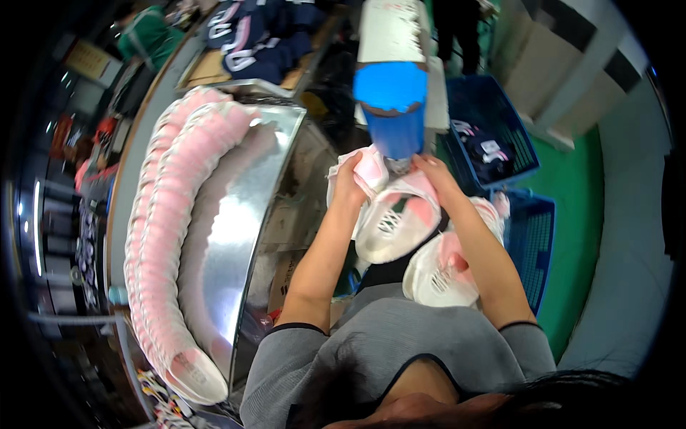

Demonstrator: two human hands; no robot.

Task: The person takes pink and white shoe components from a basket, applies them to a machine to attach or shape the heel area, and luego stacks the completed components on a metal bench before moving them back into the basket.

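Note:
A pink and white shoe upper (389,225) hangs below the blue-covered head (395,121) of a machine straight in front of me. My left hand (348,183) is closed on a pink and white folded part (370,171) of it, left of the machine head. On the other side, my right hand (436,179) grips the upper's pink edge, close to the foot of the machine. The fingertips of both hands are partly hidden. Another pink and white upper (439,275) lies near my lap, under my right forearm.
On a shiny metal tray (239,236) at the left stands a long curved row of nested pink and white uppers (161,250). Dark blue pieces (261,36) lie on a table behind. Blue crates (532,247) stand at the right. A person in green (150,36) is far left.

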